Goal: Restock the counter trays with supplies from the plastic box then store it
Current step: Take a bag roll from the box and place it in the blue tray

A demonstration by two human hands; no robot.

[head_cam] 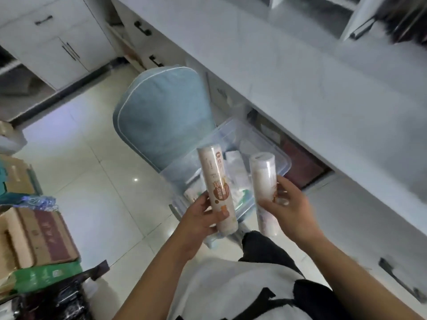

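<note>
A clear plastic box [275,148] rests on a blue padded chair [161,116] beside the counter, with several white packets left inside. My left hand [198,218] grips a long white wrapped roll [215,181] with orange print, held upright above the box. My right hand [286,202] grips a second white wrapped roll [263,179], also upright, just right of the first. Both rolls hang above the near end of the box. The view is blurred by motion.
The pale counter top [288,65] runs along the right, with drawers and dark handles [399,282] beneath. Cardboard boxes [34,236] and dark bags are piled on the floor at left. White cabinets [57,42] stand at the back left. Glossy tiled floor [92,181] lies between.
</note>
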